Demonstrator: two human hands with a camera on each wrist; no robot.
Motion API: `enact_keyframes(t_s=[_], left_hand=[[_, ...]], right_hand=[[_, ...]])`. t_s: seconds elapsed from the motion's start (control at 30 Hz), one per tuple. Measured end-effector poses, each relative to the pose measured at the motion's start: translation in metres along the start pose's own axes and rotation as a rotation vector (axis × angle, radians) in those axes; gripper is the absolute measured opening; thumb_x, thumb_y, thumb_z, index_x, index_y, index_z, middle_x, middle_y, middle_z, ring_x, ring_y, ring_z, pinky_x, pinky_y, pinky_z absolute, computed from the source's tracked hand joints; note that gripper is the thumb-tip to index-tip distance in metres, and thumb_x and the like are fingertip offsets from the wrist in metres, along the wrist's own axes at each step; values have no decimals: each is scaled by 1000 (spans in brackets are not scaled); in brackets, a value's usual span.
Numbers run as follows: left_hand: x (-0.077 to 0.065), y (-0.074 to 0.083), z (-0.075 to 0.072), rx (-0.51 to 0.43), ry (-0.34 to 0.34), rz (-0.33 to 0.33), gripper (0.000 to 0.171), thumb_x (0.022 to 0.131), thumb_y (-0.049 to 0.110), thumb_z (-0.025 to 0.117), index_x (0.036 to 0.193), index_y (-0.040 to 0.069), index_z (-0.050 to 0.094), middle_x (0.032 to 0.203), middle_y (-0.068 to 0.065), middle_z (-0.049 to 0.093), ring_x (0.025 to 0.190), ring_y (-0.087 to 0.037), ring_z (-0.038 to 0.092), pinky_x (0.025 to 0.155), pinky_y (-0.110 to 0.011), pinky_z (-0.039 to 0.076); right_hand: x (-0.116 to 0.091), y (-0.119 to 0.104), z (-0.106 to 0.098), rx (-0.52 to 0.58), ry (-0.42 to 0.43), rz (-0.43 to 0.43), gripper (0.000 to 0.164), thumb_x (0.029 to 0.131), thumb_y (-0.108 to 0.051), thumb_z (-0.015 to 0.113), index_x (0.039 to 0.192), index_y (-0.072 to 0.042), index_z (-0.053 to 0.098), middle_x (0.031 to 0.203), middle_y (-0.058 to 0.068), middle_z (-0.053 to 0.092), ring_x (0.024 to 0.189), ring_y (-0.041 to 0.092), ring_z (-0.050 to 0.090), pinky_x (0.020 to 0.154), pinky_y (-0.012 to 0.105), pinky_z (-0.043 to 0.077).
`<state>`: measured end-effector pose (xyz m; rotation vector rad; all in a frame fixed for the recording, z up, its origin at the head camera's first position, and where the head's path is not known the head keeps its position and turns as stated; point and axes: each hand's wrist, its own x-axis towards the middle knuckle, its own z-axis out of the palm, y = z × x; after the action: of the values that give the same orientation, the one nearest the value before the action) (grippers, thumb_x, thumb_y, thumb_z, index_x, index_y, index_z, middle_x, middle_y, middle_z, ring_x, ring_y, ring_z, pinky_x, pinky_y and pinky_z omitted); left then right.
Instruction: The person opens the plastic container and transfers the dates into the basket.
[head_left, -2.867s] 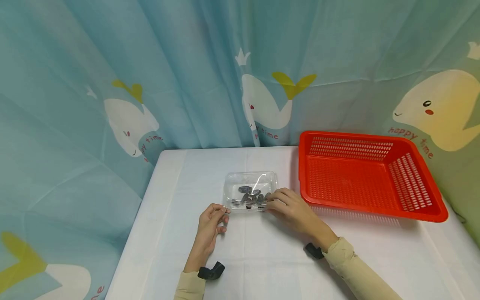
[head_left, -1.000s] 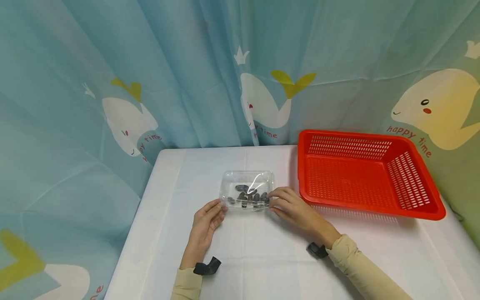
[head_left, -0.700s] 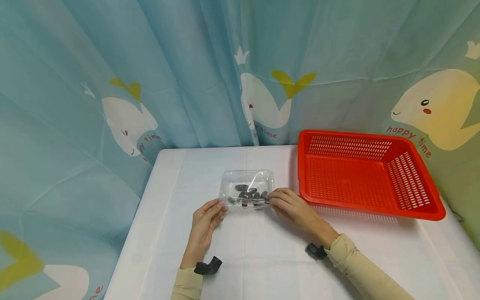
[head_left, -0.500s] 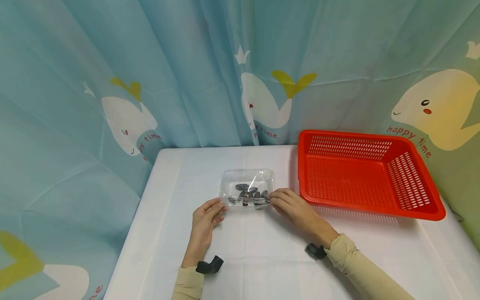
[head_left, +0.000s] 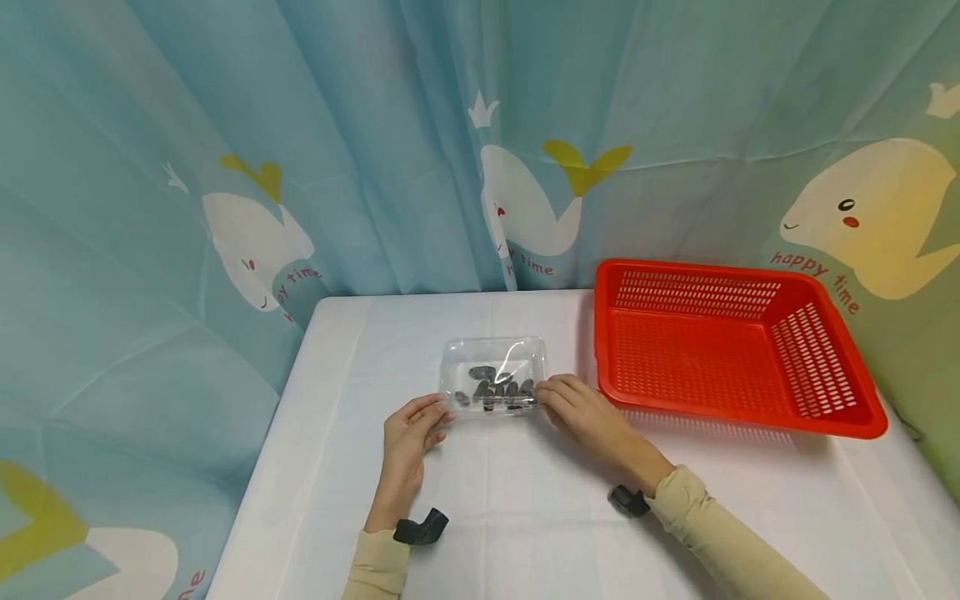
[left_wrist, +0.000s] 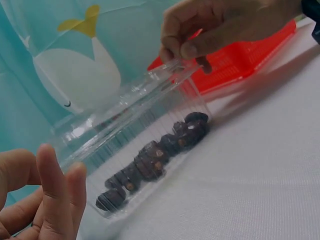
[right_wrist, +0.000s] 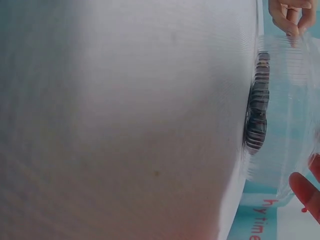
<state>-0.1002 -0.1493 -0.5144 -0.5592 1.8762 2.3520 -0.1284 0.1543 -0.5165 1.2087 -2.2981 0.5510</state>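
A clear plastic clamshell box [head_left: 491,354] sits on the white table, its lid lying over the base; whether the rims are snapped together I cannot tell. Inside, several dark oblong fruits [left_wrist: 150,160], looking like grapes, lie mostly along the near side. My left hand [head_left: 407,437] pinches the box's near left corner between thumb and fingers. At the near right corner, my right hand [head_left: 592,421] pinches the rim, thumb in front, as the left wrist view shows. Only fingertips of the right hand [right_wrist: 306,192] appear in the right wrist view, beside the box's edge.
A red perforated plastic basket [head_left: 611,400] stands to the right of the box, close to my right hand. Behind the table hangs a blue-green curtain [head_left: 390,167] with whale prints. White cloth [head_left: 525,517] covers the table.
Over about three seconds my left hand has shifted slightly left, still at the near left corner. The box has moved slightly left and back. My right hand has stayed at its corner.
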Motion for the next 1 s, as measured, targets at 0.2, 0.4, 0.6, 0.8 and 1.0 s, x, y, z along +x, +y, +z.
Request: enact_keyframes(t_s=[0.2,0.4,0.6,0.8,1.0], left_hand=[[0,1,0,0,2,0,35,95,1,71,128,-11,64,84,4,76,78,-6,76,57,-15,55],[0,0,0,1,-5,6,34,95,2,71,126,-11,65,86,3,76,78,-6,75,56,-15,54],[0,-2,0,-11,-1,5,32,95,0,70,125,-11,64,86,3,76,79,-6,75,56,-15,54],[1,-4,0,-18,-8,-4,32,95,2,71,125,-9,65,86,2,76,80,-7,75,57,-16,54],[2,-4,-1,-16,-11,-1,32,95,3,71,125,-8,65,88,1,77,80,-7,75,58,-16,54]], right_hand=[[7,-4,3,34,71,32,22,108,-15,53,116,-2,69,123,9,70,117,26,63,102,38,56],[16,-7,11,112,253,106,16,105,-14,60,109,-1,67,120,13,70,113,30,65,107,31,51],[30,-12,17,291,426,243,20,99,-4,67,116,5,64,127,22,65,120,36,60,119,20,39],[38,-11,22,367,527,313,52,86,19,67,136,7,59,139,26,61,131,39,57,124,26,38],[45,-5,27,403,546,359,59,90,19,63,146,4,54,150,23,58,141,38,53,126,28,35]])
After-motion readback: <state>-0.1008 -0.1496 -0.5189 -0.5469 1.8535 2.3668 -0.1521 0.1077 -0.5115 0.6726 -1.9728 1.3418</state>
